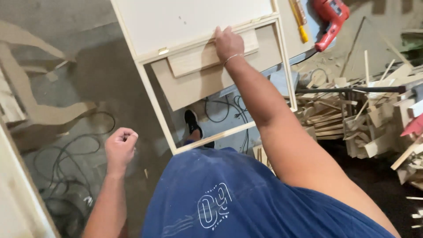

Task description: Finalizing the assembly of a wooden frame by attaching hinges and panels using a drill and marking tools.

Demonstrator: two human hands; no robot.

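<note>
Right hand (228,44) presses fingers flat on a wood strip (211,53) across the cabinet frame (152,94); left hand (120,147) hangs fisted, empty; unsteadied, the strip might slip askew.

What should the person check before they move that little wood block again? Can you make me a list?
1. Right hand on the small wood block: ok, palm and fingers rest on its upper right part.
2. Block lying flat on the plywood panel: ok, it looks flat.
3. Left hand out of the way: ok, a loose fist held away from the frame.
4. Wooden frame steady: cannot tell, what holds it up is hidden.
5. Red power drill clear of the hands: ok, it lies off to the right.
6. Floor safe for feet: not ok, black cables and wood scraps lie around.
</note>
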